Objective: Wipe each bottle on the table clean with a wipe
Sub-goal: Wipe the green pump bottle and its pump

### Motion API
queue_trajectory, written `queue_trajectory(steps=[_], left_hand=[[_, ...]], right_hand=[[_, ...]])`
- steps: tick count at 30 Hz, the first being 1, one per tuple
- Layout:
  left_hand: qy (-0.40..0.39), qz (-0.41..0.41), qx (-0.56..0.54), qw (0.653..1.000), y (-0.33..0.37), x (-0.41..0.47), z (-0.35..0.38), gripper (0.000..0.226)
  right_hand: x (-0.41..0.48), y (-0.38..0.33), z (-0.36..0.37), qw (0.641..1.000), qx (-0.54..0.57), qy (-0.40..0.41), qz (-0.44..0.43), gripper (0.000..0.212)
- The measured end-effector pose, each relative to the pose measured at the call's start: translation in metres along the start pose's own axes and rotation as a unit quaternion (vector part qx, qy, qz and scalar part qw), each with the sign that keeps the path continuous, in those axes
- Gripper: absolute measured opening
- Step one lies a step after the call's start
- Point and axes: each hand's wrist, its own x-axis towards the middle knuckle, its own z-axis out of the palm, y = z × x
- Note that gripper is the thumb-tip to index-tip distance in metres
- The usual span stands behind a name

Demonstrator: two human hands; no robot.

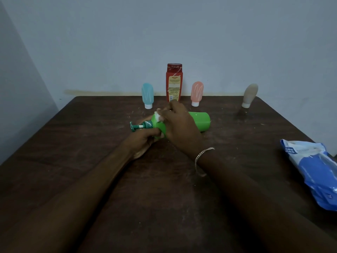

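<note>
A green pump bottle (199, 121) lies on its side at the table's middle, its dark green pump (140, 126) pointing left. My left hand (144, 141) grips it from below, near the shoulder. My right hand (179, 125) presses a white wipe (158, 117) onto the bottle's shoulder and covers its middle. Upright along the back edge stand a blue tube (147, 95), a red bottle (174, 83), a pink tube (197, 93) and a beige tube (249, 95).
A blue and white pack of wipes (313, 168) lies at the right edge of the dark wooden table (91, 143). A grey wall runs right behind the row of bottles. Small white crumbs dot the tabletop.
</note>
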Motion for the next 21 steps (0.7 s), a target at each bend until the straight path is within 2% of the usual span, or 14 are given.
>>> queue_trajectory(steps=[3,5,10,12,17,21], left_hand=[[0.007,-0.003,-0.001,1.0,-0.001,0.001,-0.001,0.05],[0.011,-0.003,0.011,1.0,-0.001,0.002,0.001,0.048],[-0.002,0.001,0.019,1.0,0.001,-0.001,0.002,0.043],[-0.002,0.002,0.024,1.0,0.0,-0.002,0.0,0.044],[-0.001,-0.003,0.019,1.0,-0.002,0.002,0.0,0.049],[0.006,-0.003,0.027,1.0,-0.002,0.002,0.002,0.049]], right_hand=[[-0.003,0.025,-0.007,0.998,-0.018,0.043,0.048,0.025],[-0.007,0.037,-0.012,0.994,-0.044,0.056,0.086,0.023],[-0.006,0.006,-0.003,0.999,-0.026,0.032,0.018,0.022],[-0.007,0.016,-0.005,0.999,-0.025,0.031,0.026,0.021],[-0.018,0.082,-0.035,0.975,-0.089,0.047,0.198,0.02],[-0.016,0.085,-0.04,0.963,-0.079,0.054,0.253,0.026]])
